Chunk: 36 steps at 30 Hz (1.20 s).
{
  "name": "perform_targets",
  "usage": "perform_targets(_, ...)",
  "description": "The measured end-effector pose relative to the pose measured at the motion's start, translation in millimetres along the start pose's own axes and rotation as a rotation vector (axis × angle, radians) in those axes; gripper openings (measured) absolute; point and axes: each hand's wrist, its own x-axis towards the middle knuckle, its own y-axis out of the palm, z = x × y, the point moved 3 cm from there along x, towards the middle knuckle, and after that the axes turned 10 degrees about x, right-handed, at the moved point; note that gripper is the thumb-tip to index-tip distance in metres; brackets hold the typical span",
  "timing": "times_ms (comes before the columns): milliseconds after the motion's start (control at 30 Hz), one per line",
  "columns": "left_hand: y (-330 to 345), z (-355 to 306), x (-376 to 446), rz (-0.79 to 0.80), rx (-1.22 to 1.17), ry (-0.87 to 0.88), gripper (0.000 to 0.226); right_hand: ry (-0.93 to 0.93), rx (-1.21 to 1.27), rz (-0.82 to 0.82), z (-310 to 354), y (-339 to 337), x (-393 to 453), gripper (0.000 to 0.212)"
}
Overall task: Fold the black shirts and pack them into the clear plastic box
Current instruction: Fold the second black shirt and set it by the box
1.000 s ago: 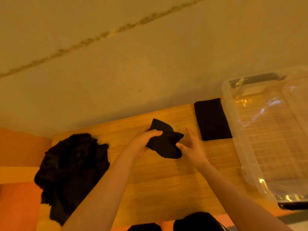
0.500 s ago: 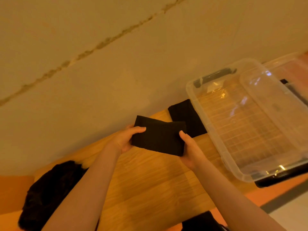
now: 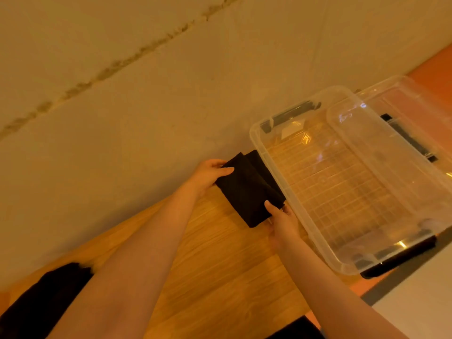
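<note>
From my remote seat I see that the folded black shirt, which half a second ago was held up over the middle of the bench, has been carried to the right and now sits over the other folded shirt that lay beside the clear plastic box. A second ago it was still a crumpled bundle between the hands, so the folding of this piece looks finished. My left hand pinches its far left corner, thumb on top and fingers curled under; my right hand holds the near right corner, thumb across the cloth, right against the box wall. Whether the shirt already rests on the one beneath or hangs just above it, I cannot tell. The box holds no shirt yet; only its ribbed floor shows, with the clear lid leaning along its far side. I judge this as stacking before packing. A heap of unfolded black shirts waits at the bench's left end, so much remains.
</note>
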Motion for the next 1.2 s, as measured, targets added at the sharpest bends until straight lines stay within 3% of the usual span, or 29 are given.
perform_targets(200,14.1,4.2,44.3,-0.016,-0.123,0.007,0.035,-0.049,0.043,-0.134,2.8,5.3,16.5,0.040)
perform_targets(367,15.7,22.8,55.6,-0.268,-0.123,0.058,0.034,-0.111,-0.049,-0.262,-3.2,3.7,26.5,0.010)
perform_targets(467,18.0,30.1,57.1,-0.217,-0.246,0.066,0.037,-0.108,-0.006,-0.305,-2.8,6.2,26.8,0.009)
perform_targets(533,18.2,29.6,54.2,-0.178,-0.168,0.078,0.047,-0.090,0.014,-0.325,-2.4,10.2,20.4,0.015)
perform_targets(667,24.6,28.0,48.7,-0.288,-0.144,-0.002,0.046,-0.112,-0.008,-0.303,0.3,17.3,11.9,0.020)
perform_targets(733,28.6,25.2,48.4,-0.350,-0.168,0.003,0.043,-0.095,0.001,-0.259,0.6,23.8,7.0,0.010)
perform_targets(833,31.8,22.2,49.3,-0.423,-0.190,0.050,0.045,-0.147,-0.027,-0.301,4.0,23.3,3.8,0.032)
perform_targets(900,33.3,25.5,39.1,-0.500,-0.087,0.109,0.045,-0.204,-0.155,-0.323,3.6,15.1,9.3,0.037)
perform_targets(967,39.4,34.1,21.3,-0.578,0.186,0.286,0.044,-0.242,-0.352,-0.368,0.1,5.0,5.3,0.036)
perform_targets(1033,55.1,46.3,4.6,-0.500,0.527,0.487,0.047,-0.369,-0.666,-0.374,-2.7,-8.3,-6.1,0.034)
perform_targets(1067,63.9,54.0,0.0,-0.408,0.696,0.533,0.051,-0.491,-0.830,-0.318,-3.8,-12.2,-14.0,0.033)
perform_targets(1133,78.5,71.6,-1.9,-0.264,0.991,0.486,0.057,-0.838,-1.185,-0.056,-8.1,-13.4,-26.3,0.035)
perform_targets(1200,81.4,79.0,1.4,-0.230,1.154,0.404,0.059,-1.090,-1.545,0.195,-12.9,-10.9,-19.7,0.039)
